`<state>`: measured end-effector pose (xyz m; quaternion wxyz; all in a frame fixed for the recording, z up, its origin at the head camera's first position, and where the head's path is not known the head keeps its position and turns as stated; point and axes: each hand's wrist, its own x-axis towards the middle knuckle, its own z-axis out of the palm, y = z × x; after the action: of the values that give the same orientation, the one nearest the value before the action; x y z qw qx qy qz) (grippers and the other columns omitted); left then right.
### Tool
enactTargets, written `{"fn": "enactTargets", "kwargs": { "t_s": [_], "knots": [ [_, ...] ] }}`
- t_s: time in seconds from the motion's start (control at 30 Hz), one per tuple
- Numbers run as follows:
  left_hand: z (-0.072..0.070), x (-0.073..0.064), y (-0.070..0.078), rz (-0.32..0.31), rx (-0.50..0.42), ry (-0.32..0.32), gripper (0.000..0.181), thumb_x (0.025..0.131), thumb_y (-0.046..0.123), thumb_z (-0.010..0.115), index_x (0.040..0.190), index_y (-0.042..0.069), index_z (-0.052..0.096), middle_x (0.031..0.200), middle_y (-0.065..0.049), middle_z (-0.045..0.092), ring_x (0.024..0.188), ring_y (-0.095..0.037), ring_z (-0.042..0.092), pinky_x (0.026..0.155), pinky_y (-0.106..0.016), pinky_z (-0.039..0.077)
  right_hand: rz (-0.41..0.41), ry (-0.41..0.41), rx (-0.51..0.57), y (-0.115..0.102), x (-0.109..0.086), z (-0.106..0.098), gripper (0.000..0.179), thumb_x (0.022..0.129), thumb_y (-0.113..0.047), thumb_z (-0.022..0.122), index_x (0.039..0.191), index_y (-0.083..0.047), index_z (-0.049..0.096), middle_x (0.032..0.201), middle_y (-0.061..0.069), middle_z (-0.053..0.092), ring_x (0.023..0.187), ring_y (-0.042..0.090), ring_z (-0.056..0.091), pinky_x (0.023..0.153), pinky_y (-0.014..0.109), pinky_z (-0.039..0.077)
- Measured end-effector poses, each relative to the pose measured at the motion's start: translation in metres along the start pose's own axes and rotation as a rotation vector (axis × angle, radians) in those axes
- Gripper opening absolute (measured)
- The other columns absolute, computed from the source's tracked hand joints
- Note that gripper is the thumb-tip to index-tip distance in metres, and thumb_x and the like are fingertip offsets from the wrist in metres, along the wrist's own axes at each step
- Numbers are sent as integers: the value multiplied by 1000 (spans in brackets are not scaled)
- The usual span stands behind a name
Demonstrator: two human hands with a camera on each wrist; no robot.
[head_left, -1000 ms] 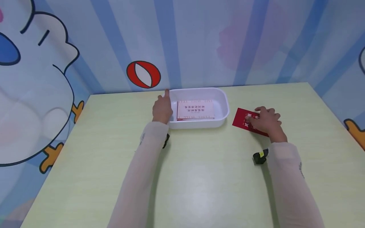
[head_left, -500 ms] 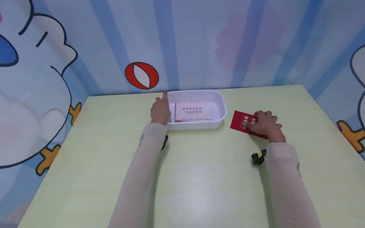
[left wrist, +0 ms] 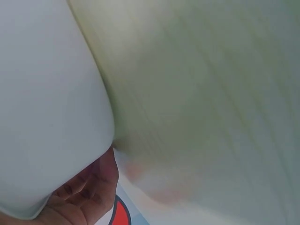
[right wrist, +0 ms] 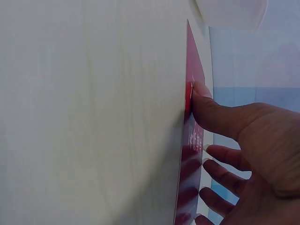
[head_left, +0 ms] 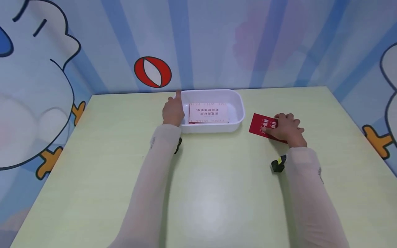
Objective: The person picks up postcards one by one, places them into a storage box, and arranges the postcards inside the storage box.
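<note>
In the head view my left hand [head_left: 173,112] grips the left end of a white plastic tray [head_left: 211,128]; the left wrist view has the fingers [left wrist: 96,187] bent under its rim. Inside the tray lies a pale card [head_left: 209,113] with red print, apparently on top of another red-edged one. To the tray's right, a red card [head_left: 258,124] with white characters is on the table. My right hand [head_left: 286,129] spans this card, thumb near its closer edge and fingers at the far edge, as the right wrist view also shows. The palm hides the card's right part.
The pale green table [head_left: 211,179] ends at a blue striped wall [head_left: 214,44] right behind the tray. A black wrist device [head_left: 278,166] hangs below the right cuff, another [head_left: 178,145] beside the left one.
My right thumb has slid slightly across the red card toward its near edge. The left hand and tray hold their places. The whole head view has shifted a little.
</note>
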<state>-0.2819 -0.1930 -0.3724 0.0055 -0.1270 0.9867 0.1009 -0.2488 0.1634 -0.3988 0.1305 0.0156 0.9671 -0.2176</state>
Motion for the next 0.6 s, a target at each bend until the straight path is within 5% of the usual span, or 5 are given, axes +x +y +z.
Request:
{"fn": "enactTargets", "kwargs": {
  "t_s": [0.6],
  "knots": [
    [1,6,-4,-4,-7,-23,77,96,8,60,158,17,15,145,-19,47,125,-33,54,107,-48,50,11,61,81,2,14,0,80,82,-27,77,144,1,36,142,36,28,133,54,27,102,75,28]
  ]
}}
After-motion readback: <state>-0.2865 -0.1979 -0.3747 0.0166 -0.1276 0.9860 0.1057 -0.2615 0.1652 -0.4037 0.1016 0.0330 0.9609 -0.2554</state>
